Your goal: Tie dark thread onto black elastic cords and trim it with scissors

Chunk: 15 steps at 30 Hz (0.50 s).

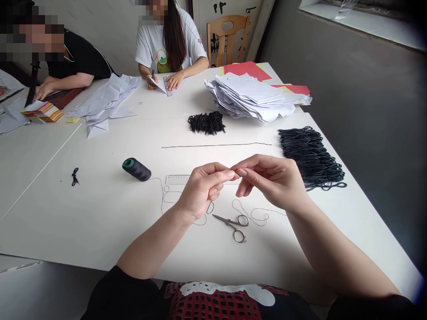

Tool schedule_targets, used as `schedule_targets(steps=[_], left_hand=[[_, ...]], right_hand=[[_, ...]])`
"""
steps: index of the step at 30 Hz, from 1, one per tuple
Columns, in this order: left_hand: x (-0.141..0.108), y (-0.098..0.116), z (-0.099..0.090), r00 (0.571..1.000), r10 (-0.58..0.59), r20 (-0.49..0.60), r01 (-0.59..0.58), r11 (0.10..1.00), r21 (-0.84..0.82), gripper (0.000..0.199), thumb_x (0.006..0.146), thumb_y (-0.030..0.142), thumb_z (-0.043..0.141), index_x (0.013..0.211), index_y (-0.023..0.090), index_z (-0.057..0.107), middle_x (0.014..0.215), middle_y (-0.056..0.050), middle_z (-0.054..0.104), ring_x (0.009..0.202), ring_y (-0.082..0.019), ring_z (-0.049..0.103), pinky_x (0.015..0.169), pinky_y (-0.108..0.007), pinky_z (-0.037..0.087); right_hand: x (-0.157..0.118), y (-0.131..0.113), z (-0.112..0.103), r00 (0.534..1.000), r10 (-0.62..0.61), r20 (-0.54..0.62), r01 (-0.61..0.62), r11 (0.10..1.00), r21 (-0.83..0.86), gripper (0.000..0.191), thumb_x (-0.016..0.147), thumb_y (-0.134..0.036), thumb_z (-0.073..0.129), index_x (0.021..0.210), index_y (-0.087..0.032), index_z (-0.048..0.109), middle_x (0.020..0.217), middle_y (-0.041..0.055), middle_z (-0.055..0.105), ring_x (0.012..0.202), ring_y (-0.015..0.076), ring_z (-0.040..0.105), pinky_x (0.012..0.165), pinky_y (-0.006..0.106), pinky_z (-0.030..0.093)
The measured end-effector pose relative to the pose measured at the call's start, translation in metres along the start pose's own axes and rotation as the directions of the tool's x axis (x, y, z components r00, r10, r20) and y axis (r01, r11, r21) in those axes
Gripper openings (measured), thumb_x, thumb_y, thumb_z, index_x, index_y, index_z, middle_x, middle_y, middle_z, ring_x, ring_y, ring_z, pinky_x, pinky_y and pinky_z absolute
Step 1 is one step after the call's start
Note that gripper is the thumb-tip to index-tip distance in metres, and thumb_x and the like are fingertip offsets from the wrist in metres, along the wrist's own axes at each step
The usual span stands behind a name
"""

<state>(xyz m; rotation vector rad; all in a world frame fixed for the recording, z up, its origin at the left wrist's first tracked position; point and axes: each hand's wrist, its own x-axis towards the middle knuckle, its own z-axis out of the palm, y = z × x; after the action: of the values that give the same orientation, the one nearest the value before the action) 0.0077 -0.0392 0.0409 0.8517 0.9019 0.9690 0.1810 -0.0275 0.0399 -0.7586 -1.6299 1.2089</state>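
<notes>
My left hand (205, 189) and my right hand (275, 180) meet above the table, thumb and forefinger pinched on each. A bit of dark thread shows between the fingertips; most of it is hidden. Loose black thread (263, 220) curls over the tabletop under my hands. Below them lie silver scissors (233, 223), blades slightly apart and pointing left. A clear ruler (176, 179) lies partly behind my left hand. The black thread spool (137, 170) rests on its side to the left, its thread running toward my hands.
Looped black cords (310, 155) are piled at right. A black thread bundle (207, 123) and a straight cord (216, 146) lie ahead; a knotted cord (75, 177) is left. Paper stacks (250, 95) stand farther back. Two people sit across the white table (100, 222).
</notes>
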Motion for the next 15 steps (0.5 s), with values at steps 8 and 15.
schedule_targets(steps=[8,15], left_hand=[[0.0008,-0.0005,0.0009,1.000,0.020,-0.008,-0.020,0.999,0.029,0.018,0.070,0.032,0.073,0.066,0.017,0.064,0.060,0.004,0.054,0.043,-0.002,0.023,0.040,-0.022,0.015],[0.0017,-0.0010,0.0011,0.999,0.033,0.018,-0.033,0.999,0.031,0.016,0.071,0.031,0.072,0.066,0.017,0.065,0.065,0.002,0.061,0.043,-0.002,0.023,0.041,-0.023,0.013]], right_hand=[[-0.0031,-0.0030,0.0012,0.999,-0.032,-0.038,0.028,0.993,-0.116,0.015,0.091,-0.029,0.065,0.085,-0.015,0.066,0.075,0.0038,0.072,0.053,0.0121,0.069,0.046,0.019,0.058],[-0.0039,-0.0038,-0.0004,1.000,-0.023,-0.020,0.020,0.987,-0.158,0.013,0.093,-0.025,0.061,0.086,-0.015,0.063,0.076,0.0031,0.071,0.055,0.0120,0.070,0.047,0.017,0.057]])
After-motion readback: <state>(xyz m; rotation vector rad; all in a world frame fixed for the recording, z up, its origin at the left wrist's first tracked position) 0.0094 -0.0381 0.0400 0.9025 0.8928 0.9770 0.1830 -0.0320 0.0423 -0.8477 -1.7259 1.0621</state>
